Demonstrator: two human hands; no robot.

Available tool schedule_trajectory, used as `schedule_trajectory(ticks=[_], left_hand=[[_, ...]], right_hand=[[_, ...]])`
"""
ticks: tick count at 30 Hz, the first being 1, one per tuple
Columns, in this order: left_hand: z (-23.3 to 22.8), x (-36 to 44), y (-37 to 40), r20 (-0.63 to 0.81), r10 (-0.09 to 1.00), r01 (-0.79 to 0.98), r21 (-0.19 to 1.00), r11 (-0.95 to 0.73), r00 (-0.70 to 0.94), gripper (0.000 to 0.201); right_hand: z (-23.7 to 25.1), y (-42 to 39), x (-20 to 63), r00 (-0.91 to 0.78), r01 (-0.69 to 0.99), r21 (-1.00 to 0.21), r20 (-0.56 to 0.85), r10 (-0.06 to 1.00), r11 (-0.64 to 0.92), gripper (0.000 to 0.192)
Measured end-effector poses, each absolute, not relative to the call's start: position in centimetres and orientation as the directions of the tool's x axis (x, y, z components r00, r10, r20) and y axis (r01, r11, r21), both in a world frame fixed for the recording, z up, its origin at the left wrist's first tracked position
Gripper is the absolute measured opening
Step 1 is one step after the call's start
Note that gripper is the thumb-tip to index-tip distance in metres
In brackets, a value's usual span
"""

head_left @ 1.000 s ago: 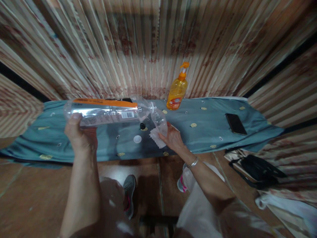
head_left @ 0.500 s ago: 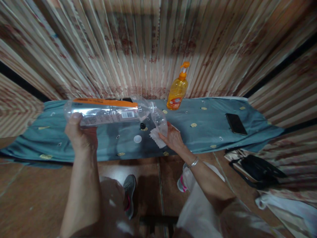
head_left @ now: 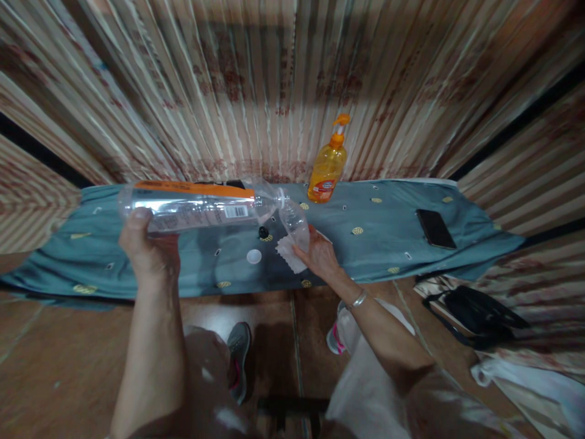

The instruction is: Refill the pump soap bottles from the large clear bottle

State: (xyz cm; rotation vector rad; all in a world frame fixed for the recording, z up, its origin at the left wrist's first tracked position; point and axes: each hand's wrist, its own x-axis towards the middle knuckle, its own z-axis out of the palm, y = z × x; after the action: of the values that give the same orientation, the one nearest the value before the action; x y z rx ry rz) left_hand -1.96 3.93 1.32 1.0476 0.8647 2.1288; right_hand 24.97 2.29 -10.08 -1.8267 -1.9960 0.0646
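My left hand (head_left: 147, 251) holds a large clear plastic bottle (head_left: 196, 205) with an orange label on its side, lying horizontal with its mouth pointing right. Its mouth meets the mouth of a small clear bottle (head_left: 296, 222), which my right hand (head_left: 320, 255) grips, tilted. A white tissue (head_left: 287, 252) lies under my right hand on the teal cloth. A white cap (head_left: 253, 256) and a small black cap (head_left: 262, 232) lie on the cloth below the large bottle.
A narrow table covered with teal cloth (head_left: 388, 225) stands against a striped curtain. An orange pump bottle (head_left: 327, 164) stands at the back, a black phone (head_left: 435, 228) to the right. A black bag (head_left: 475, 317) lies on the floor, right.
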Motion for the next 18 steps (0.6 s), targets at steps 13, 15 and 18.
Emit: schedule_trajectory(ticks=[13,15,18], left_hand=[[1.65,-1.82,3.78,0.441,0.748,-0.219,0.770,-0.599,-0.496,0.027],[1.65,-1.85,3.79,0.439,0.747,-0.205,0.778,-0.594,-0.499,0.027],[1.65,-1.89,3.84,0.444,0.748,-0.208,0.775,-0.597,-0.494,0.026]], right_hand=[[-9.94,2.26,24.90,-0.031,0.935,-0.332,0.272,0.962,0.124,0.065],[-9.95,2.27,24.91,-0.037,0.936,-0.326,0.272,0.962,0.129,0.064],[-9.99,2.30,24.89,-0.039,0.939,-0.320,0.273,0.961,0.128,0.064]])
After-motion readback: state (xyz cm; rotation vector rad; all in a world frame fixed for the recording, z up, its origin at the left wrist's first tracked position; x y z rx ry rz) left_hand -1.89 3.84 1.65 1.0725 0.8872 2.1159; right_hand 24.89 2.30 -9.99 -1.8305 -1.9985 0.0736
